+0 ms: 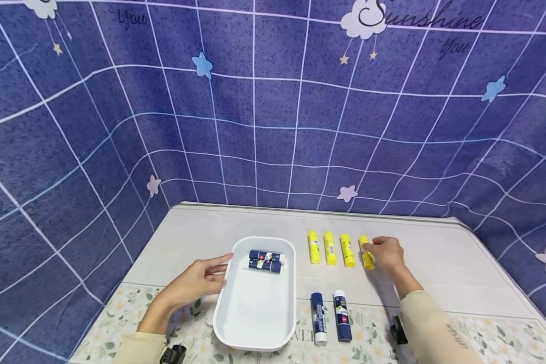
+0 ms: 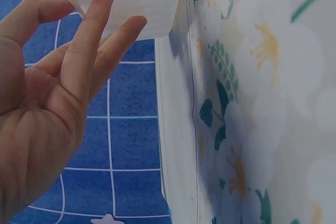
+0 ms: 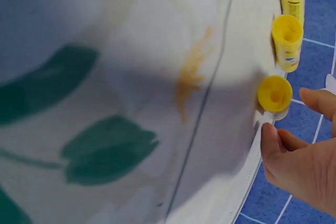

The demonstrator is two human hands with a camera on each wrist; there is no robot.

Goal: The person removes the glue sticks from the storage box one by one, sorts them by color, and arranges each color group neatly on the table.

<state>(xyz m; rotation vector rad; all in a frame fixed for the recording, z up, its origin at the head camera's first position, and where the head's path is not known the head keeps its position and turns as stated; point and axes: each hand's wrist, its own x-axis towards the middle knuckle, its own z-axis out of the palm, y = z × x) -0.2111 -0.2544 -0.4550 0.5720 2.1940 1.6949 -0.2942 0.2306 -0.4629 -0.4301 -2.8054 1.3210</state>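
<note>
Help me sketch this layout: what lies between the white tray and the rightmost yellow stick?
Three other yellow sticks, side by side, as the head view shows.

Deep blue backdrop (image 1: 277,101) behind and to both sides, white and light-blue grid lines (image 1: 254,101), printed clouds (image 1: 363,20) and stars (image 1: 348,193) ("Sunshine" lettering (image 1: 432,20) near the top), pale desk (image 1: 441,253), flower-and-leaf pattern (image 1: 505,333) along its front, soft shadows.

Two glue sticks (image 1: 266,266) lie in the tray (image 1: 255,309), six others (image 1: 330,248) to its right
</note>
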